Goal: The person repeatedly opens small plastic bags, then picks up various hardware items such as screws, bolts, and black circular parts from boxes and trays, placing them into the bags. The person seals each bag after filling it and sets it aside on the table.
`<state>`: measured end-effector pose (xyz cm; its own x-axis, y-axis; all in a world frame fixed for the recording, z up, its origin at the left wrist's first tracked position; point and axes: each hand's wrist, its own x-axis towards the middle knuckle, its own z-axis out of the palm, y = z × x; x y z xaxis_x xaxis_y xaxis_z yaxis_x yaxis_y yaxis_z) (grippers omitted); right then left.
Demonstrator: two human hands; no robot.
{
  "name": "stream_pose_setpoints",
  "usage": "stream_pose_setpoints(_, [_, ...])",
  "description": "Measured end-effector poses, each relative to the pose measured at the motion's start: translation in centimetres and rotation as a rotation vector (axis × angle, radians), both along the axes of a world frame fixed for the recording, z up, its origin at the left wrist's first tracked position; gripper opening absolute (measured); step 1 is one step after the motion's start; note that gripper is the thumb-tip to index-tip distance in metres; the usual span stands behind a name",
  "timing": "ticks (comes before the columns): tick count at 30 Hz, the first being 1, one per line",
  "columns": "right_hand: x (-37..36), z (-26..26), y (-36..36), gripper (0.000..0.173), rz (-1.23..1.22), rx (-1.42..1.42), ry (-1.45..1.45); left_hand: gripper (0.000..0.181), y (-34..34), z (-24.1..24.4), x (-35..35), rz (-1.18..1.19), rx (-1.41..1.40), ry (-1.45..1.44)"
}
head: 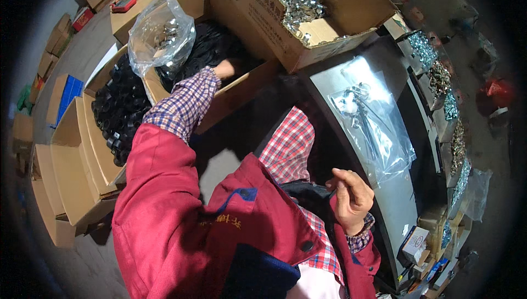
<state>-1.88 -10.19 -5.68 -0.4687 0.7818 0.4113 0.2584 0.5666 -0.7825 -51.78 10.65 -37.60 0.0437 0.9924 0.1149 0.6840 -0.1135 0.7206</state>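
Observation:
My left hand [224, 70] reaches into a cardboard box of black flexible parts [212, 48]; its fingers are lost in shadow, so what they touch is hidden. A clear plastic bag with shiny metal clamps [166, 35] lies on that box's near left part. My right hand [354, 200] is in front of my body at the bench's near edge, fingers loosely curled and thumb apart from them, with no object seen in it. To its right, a clear plastic bag [370, 126] with thin dark rods and metal clamps lies on the grey metal bench [401, 208].
An open box of metal clamps [296, 7] stands at the top. Black plastic rings [119, 109] fill a carton at left, beside empty-looking cardboard flaps [74, 155]. Bins of small metal fasteners [424, 52] line the far right. A small printed box [413, 245] stands low right.

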Motion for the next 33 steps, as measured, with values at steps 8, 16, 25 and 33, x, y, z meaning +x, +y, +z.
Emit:
stream_pose_setpoints(8, [0.2,-0.3,-0.4,0.021,-0.035,-0.086,0.005,0.034,0.5,3.3,3.5,0.338,0.039,-0.744])
stream_pose_setpoints(16, [-0.9,-1.3,-0.1,0.02,-0.07,-0.14,-0.014,0.029,0.5,2.1,2.4,0.271,-0.159,-0.694])
stream_pose_setpoints(25, [-1.3,-1.5,-0.4,0.02,-0.057,-0.194,-0.017,0.027,1.9,0.5,1.5,0.488,-0.275,-0.914])
stream_pose_setpoints(33, [-1.4,-1.1,-0.4,0.02,0.003,-0.165,-0.032,0.015,-1.8,9.4,2.7,0.672,-0.017,0.032])
